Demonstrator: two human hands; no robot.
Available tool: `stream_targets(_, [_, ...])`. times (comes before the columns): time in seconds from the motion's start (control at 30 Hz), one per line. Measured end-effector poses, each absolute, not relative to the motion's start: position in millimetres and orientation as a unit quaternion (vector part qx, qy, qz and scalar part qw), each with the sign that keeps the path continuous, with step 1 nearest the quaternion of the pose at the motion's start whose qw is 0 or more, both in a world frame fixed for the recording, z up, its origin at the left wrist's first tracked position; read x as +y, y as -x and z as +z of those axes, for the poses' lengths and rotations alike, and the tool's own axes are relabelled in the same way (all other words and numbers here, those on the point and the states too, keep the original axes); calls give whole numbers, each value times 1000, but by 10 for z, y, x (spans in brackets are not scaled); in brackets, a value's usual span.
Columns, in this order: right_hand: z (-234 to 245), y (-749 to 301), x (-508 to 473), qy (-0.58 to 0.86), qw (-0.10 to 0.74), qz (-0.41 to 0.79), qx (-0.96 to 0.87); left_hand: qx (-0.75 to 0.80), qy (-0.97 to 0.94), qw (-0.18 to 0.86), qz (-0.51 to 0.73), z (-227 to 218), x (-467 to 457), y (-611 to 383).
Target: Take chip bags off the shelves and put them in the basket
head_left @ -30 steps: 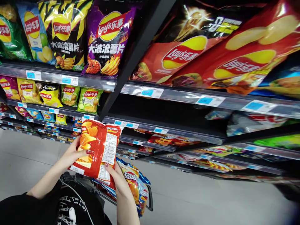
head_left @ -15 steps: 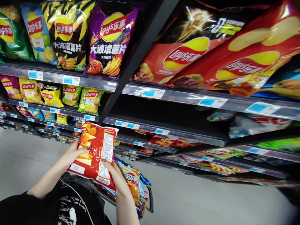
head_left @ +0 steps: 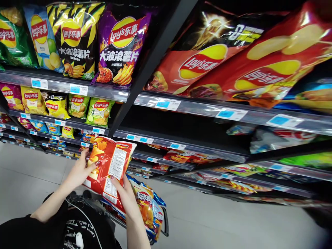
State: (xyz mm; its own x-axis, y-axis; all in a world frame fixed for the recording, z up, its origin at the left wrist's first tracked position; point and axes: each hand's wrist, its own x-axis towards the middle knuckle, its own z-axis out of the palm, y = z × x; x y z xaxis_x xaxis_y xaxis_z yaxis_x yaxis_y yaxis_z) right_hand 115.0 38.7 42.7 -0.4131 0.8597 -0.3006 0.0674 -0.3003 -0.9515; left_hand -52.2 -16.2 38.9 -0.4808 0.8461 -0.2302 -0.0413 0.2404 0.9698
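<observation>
I hold a red bag of chips with both hands, its back label facing me. My left hand grips the bag's left edge, thumb on its face. My right hand grips its lower right edge from below. The bag hangs just above a black shopping basket that holds several other snack bags, orange and blue ones on top.
Dark shelves full of Lay's chip bags rise ahead and to the right, with blue price tags on the rails. Large red bags lean out at upper right. Grey floor lies below. A white cable runs down my black clothing.
The red bag has tilted and shifted slightly right and up in my hands. My right hand has slid a little higher along its lower edge.
</observation>
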Motion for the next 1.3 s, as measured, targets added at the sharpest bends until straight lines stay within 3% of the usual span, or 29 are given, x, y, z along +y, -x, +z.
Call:
stream_targets(0.07, [448,-1067,351,526,294,508,-615,687,-362,337,533,374,-178,465])
stream_targets(0.1, [462,-1015,312,552,283,424,-660,663,-379,356,539,373,-189,418])
stream_targets(0.23, [508,-840,38,546,240,243,-765,439,-342,557,616,369,-227,228])
stream_targets(0.3, [528,-853,-97,482,253,221,-809,376,-263,583,670,352,-229,214])
stream_targets(0.43, [610,-1105,-86,334,302,328,-830,417,-117,555,710,320,-260,365])
stream_targets(0.57, [687,-1376,299,404,384,428,-712,416,-68,581,696,293,-373,510])
stream_targets(0.63, [681,-1437,452,413,347,528,-656,396,-80,615,677,276,-423,529])
stream_targets(0.73, [628,-1442,470,330,225,737,-546,393,-101,651,642,277,-450,508])
stream_targets(0.8, [588,-1419,392,331,212,793,-465,405,-107,655,629,298,-434,486])
stream_targets(0.97, [536,-1401,306,439,247,779,-373,437,-191,589,652,307,-353,478])
stream_targets(1.3, [485,-1438,274,445,285,747,-404,498,-234,577,603,300,-279,407])
